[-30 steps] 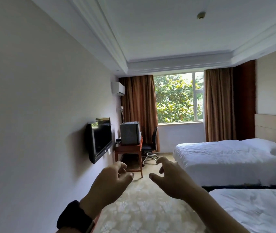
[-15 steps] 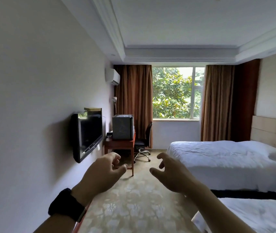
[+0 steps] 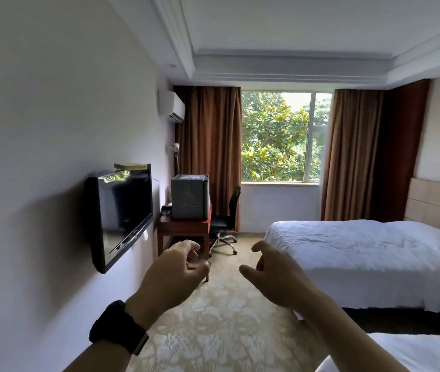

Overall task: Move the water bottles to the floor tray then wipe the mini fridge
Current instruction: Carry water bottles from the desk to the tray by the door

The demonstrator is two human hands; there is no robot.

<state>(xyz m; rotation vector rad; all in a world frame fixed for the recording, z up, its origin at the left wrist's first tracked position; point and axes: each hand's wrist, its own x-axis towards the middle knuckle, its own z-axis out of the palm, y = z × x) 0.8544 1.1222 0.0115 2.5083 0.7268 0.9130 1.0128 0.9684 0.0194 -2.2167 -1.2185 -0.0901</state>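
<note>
A grey mini fridge stands on a red-brown desk against the left wall, far ahead of me. I see no water bottles and no floor tray. My left hand, with a black wrist strap, is held out in front of me, fingers loosely curled and holding nothing. My right hand is beside it, fingers apart and holding nothing. Both hands are well short of the fridge.
A wall-mounted TV juts out on the left. A black office chair sits by the desk. Two white beds fill the right side. A patterned carpet aisle runs between wall and beds toward the curtained window.
I have moved forward down the aisle; the TV, desk and fridge look larger and nearer. Both hands stay raised and empty in front of me.
</note>
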